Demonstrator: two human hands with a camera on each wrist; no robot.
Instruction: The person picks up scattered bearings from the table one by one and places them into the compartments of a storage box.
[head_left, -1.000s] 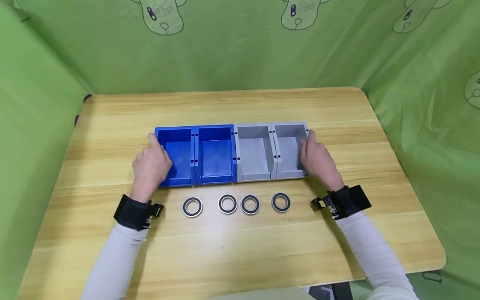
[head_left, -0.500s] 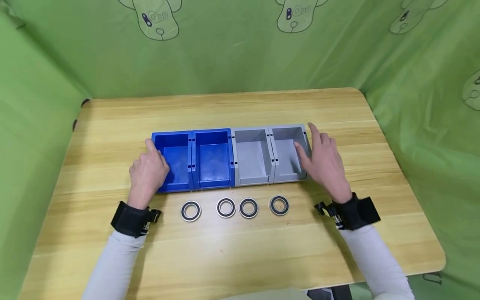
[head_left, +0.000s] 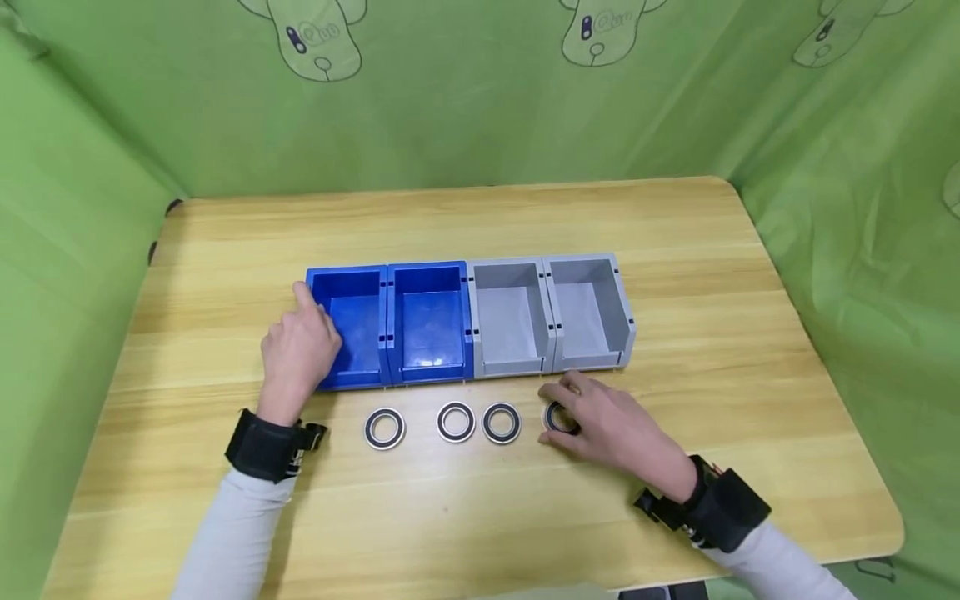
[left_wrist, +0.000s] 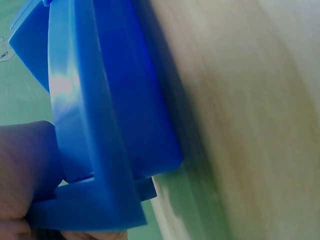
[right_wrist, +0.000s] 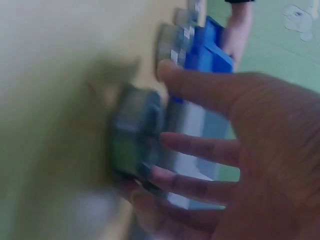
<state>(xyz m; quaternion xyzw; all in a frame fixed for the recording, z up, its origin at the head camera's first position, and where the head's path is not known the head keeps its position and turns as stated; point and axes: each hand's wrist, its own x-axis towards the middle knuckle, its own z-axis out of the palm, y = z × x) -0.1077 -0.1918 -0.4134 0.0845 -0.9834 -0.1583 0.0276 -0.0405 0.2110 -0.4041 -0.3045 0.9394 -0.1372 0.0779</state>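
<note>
Lower edge of the frame: two pale sleeves, left sleeve (head_left: pixel 232 525) and right sleeve (head_left: pixel 783 562), a black strap at each wrist. The table (head_left: pixel 450 533) lies beneath.

Just below centre: four rings lie flat in a loose row. The left ring (head_left: pixel 370 428) sits apart; the second ring (head_left: pixel 441 422) and third ring (head_left: pixel 487 423) are close together; the right ring (head_left: pixel 551 414) is partly covered. Their position before the bins appears chosen for easy reach.

Right of centre: the right hand (head_left: pixel 611 427) is over the right ring, thumb on the near side, fingers on the far side, spread. This stance would suit taking the ring by its rim. No pinch is seen; blur in the right wrist view leaves contact unconfirmed.

Left of centre: the left hand (head_left: pixel 298 354) grips the left wall of the outer blue bin (head_left: pixel 358 321), probably to steady the row.

Centre: the inner blue bin (head_left: pixel 431 333), inner grey bin (head_left: pixel 512 329) and outer grey bin (head_left: pixel 583 321) continue the row side by side. Low fronts face the person, presumably for access.

Upper frame: green cloth (head_left: pixel 465 108).
</note>
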